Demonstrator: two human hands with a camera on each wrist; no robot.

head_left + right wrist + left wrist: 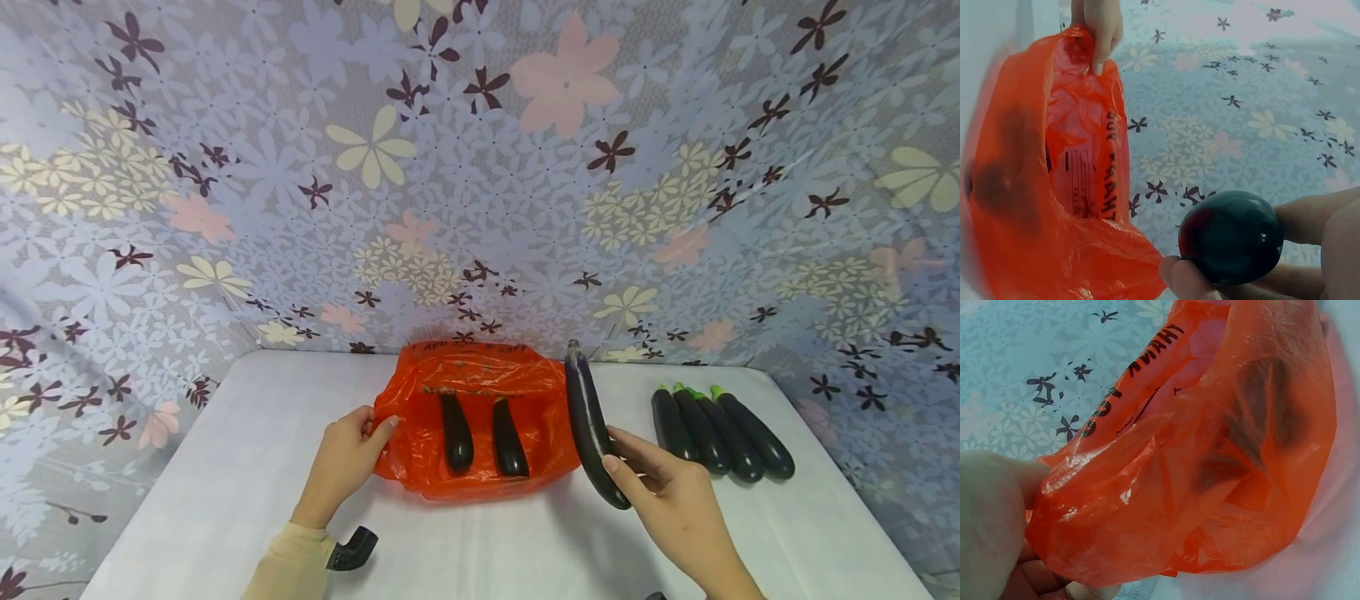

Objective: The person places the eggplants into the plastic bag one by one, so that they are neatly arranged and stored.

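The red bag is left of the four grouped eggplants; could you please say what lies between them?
In the head view, one eggplant, held by the right hand, appears between the red bag and the four grouped eggplants, with white table showing.

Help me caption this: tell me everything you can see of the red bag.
The bag is bright red, thin, glossy and crinkled, apparently plastic, and slightly see-through. Dark lettering is printed near its rim. It sits on the white table with its mouth open, and two eggplants lie inside it. The left hand pinches its left edge. Whether the eggplant in the right hand touches the bag, I cannot tell.
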